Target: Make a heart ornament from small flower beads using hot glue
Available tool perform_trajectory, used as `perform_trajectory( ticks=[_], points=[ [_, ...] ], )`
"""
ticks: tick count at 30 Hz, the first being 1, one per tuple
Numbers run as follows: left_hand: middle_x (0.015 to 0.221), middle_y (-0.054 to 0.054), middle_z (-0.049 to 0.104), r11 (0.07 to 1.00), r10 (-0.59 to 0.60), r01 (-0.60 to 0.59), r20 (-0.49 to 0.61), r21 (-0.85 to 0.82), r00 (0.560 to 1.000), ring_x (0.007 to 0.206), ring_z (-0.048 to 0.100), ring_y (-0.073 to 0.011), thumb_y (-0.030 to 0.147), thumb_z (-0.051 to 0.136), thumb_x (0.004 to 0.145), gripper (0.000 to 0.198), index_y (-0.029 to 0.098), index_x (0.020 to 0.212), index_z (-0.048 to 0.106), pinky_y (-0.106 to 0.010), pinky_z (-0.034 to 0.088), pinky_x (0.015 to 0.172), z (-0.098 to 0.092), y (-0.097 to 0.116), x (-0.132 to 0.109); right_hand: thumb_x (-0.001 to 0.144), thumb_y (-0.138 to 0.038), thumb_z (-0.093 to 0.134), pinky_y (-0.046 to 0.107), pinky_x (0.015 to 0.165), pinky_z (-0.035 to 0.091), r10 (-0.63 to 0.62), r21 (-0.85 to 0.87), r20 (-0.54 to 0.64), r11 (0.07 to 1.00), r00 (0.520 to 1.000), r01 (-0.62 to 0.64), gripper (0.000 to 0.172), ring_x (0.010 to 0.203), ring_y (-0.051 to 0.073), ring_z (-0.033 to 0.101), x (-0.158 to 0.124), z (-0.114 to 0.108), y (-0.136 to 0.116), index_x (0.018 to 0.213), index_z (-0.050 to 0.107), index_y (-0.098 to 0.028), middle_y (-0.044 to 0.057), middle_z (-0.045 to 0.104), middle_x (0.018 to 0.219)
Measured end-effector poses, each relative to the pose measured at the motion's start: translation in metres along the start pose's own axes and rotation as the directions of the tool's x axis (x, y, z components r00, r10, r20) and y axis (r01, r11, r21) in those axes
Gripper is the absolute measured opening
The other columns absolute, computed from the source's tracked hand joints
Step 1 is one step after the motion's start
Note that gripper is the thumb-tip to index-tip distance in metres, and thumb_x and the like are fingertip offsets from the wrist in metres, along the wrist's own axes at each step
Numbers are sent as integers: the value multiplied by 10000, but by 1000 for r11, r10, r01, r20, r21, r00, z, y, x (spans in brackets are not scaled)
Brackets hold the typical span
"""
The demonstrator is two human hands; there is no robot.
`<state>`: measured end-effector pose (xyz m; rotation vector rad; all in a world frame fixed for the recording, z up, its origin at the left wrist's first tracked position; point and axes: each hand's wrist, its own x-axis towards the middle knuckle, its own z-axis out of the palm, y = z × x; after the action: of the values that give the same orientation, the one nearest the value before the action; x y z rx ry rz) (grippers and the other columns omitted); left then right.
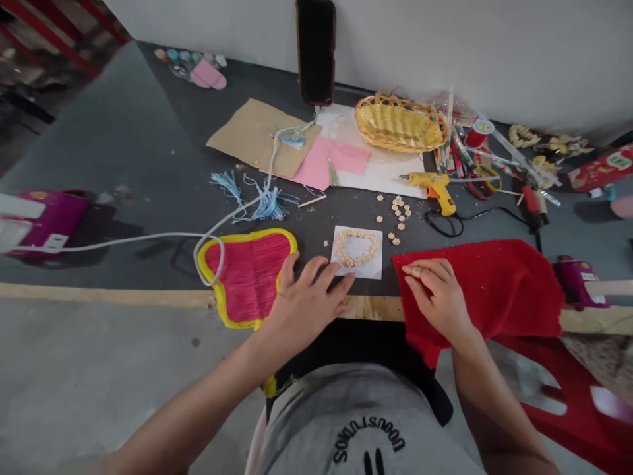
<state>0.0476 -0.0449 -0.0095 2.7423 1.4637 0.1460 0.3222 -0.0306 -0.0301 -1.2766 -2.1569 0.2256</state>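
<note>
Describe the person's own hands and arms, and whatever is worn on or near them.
The left hand and right hand are bare: no gloves, rings, watch or bracelet can be seen. Each has slender fingers. The left forearm and right forearm are uncovered, with no sleeve clearly in view. Between them shows a grey top with dark lettering in an arc.

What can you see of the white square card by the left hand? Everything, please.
The white square card looks like thin, smooth paper. It lies flat on the dark tabletop, close to the wooden front edge. A ring of small pale pieces, perhaps wood, sits on it, roughly heart-shaped, with bare white inside and around. Fingers of the left hand cover its lower left corner; whether they press on it, I can't tell.
</note>
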Motion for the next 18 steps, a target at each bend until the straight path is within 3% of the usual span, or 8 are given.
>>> perform_trajectory(
  ticks=[6,10,14,18],
  points=[
    [1260,-103,649,1000,-2,3,-73,18,997,1214,505,-340,381,631,920,419,265,1321,586,-658,299,1078,-4,1,-6,915,-222,610,451,890,542,136,99,-84,987,987,-127,158,980,230,612,-9,8,4,1025,722,-246,70,699,998],
    [1300,-115,627,996,-85,89,-154,22,984,1236,494,-346,345,588,940,377,239,1301,608,-644,297,1096,-13,-6,-21,926,-300,586,451,928,538,219,184,-131,964,967,-193,161,1008,229,634,-12,8,9,992,722,-245,73,702,990],
    [1307,-108,619,966,-256,258,-234,-19,938,1208,505,-341,340,542,951,361,240,1289,621,-603,310,1098,-19,-16,-43,933,-352,564,416,907,551,263,236,-176,947,949,-219,192,991,216,659,-16,8,13,970,714,-237,74,710,996],
    [1298,-119,609,941,-331,338,-299,-31,895,1263,461,-347,369,506,952,380,217,1277,631,-535,328,1110,-20,-23,-64,920,-363,563,388,897,547,274,278,-189,936,943,-216,200,981,211,672,-18,10,15,939,712,-230,74,721,994]
  ],
)
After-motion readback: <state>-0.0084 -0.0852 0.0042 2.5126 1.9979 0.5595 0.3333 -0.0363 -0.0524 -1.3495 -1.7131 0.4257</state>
